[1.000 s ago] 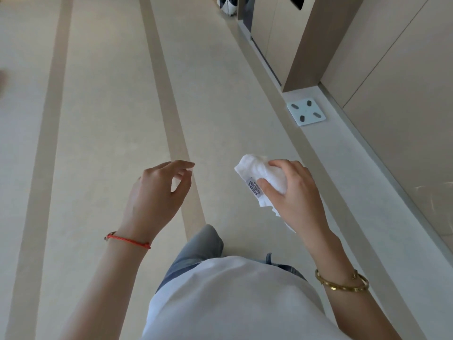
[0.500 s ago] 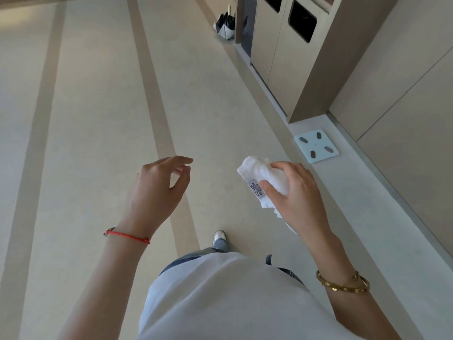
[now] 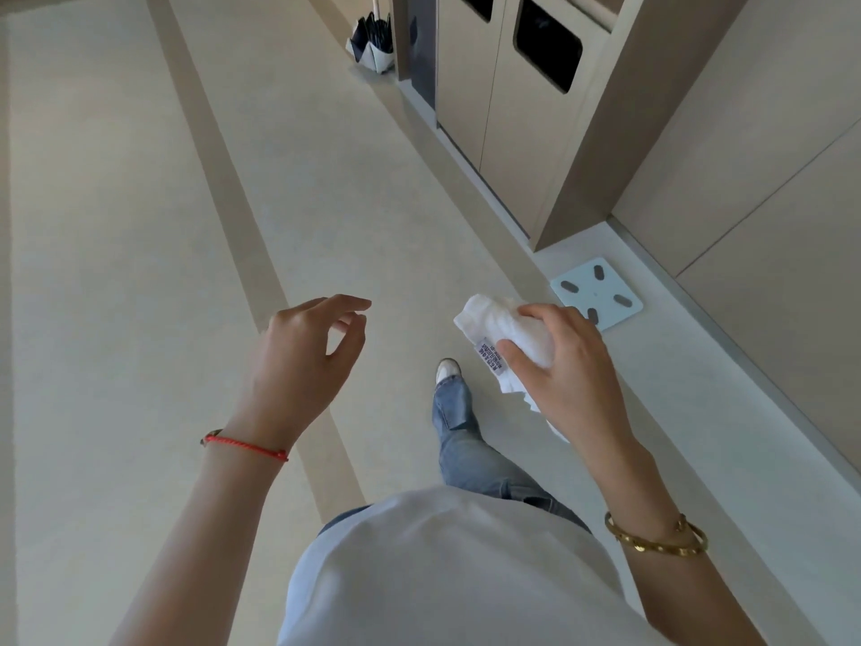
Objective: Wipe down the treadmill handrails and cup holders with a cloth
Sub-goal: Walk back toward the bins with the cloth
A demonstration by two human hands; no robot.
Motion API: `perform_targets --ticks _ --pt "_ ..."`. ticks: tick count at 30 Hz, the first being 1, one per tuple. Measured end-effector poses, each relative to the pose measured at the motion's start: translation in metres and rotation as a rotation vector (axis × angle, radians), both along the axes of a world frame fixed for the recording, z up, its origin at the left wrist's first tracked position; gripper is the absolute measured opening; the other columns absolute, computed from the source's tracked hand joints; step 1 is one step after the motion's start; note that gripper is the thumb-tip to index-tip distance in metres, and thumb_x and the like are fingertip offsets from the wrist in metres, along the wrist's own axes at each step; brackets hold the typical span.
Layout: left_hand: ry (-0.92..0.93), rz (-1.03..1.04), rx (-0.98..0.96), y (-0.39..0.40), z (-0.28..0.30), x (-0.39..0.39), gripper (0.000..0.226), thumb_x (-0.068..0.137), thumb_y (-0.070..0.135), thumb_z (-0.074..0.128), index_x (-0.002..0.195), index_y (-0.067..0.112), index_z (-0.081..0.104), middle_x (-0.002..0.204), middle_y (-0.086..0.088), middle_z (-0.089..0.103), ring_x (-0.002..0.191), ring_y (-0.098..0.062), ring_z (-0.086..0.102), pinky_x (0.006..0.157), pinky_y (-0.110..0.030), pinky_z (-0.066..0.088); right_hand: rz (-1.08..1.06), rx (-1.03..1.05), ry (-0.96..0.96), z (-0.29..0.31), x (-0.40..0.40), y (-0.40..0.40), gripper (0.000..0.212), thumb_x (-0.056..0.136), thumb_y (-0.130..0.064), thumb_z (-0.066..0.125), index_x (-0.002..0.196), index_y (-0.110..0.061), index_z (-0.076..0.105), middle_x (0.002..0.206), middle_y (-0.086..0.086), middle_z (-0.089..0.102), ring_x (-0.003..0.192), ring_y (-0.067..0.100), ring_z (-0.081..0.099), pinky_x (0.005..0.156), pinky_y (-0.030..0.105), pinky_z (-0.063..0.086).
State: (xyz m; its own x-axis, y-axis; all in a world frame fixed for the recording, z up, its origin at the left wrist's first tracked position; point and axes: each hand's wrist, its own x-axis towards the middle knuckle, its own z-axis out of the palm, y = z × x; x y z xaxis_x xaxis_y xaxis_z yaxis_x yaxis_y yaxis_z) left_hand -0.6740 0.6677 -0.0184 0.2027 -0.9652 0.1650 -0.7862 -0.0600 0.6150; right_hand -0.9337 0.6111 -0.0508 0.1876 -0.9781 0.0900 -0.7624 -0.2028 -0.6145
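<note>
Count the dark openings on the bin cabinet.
2: one opening on the right door, one opening on the left door, cut off by the frame's top edge. More may lie outside view.

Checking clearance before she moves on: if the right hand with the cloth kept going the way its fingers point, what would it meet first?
Nothing close, apparently. The right hand, gripping the cloth, points up-left over bare floor. The left hand sits lower-left, seemingly off that line; depth is unclear.
</note>
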Motion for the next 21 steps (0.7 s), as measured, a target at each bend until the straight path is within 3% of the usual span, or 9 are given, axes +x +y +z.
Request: perform_targets --ticks 8,12,17,21 --pt "0.019 -0.018 -0.033 -0.208 0.000 0.046 0.025 0.092 0.024 0.055 0.109 0.021 0.073 0.091 0.008 0.074 0.088 -0.014 0.071 0.077 -0.042 0.058 -0.032 -0.026 -0.027 0.005 0.045 -0.200 0.039 0.087 -0.048 0.061 0.120 -0.028 0.055 0.114 -0.009 0.057 0.106 0.014 0.050 0.075 0.029 0.046" --pt "0.013 -0.045 -0.050 -0.309 0.008 0.061 0.020 0.094 0.016 0.060 0.109 0.020 0.073 0.091 0.007 0.074 0.086 -0.013 0.071 0.077 -0.042 0.058 -0.044 -0.054 0.004 0.016 0.062 -0.298 0.037 0.086 -0.048 0.061 0.119 -0.031 0.055 0.114 -0.013 0.055 0.104 0.010 0.048 0.069 0.008 0.031" --pt "-0.002 -0.067 -0.026 -0.416 0.018 0.074 0.022 0.094 0.017 0.060 0.111 0.022 0.073 0.094 0.009 0.074 0.088 -0.011 0.070 0.078 -0.039 0.059 -0.073 -0.048 0.014 0.024 0.077 -0.397 0.040 0.086 -0.047 0.062 0.120 -0.027 0.056 0.115 -0.008 0.057 0.106 0.013 0.048 0.073 0.023 0.039" --pt "0.009 -0.118 -0.003 -0.498 0.015 0.085 0.022 0.094 0.014 0.060 0.111 0.019 0.073 0.094 0.006 0.075 0.088 -0.013 0.070 0.082 -0.039 0.057 -0.131 -0.024 0.018 0.019 0.087 -0.462 0.039 0.087 -0.044 0.063 0.121 -0.026 0.057 0.115 -0.007 0.057 0.107 0.015 0.049 0.076 0.025 0.040"
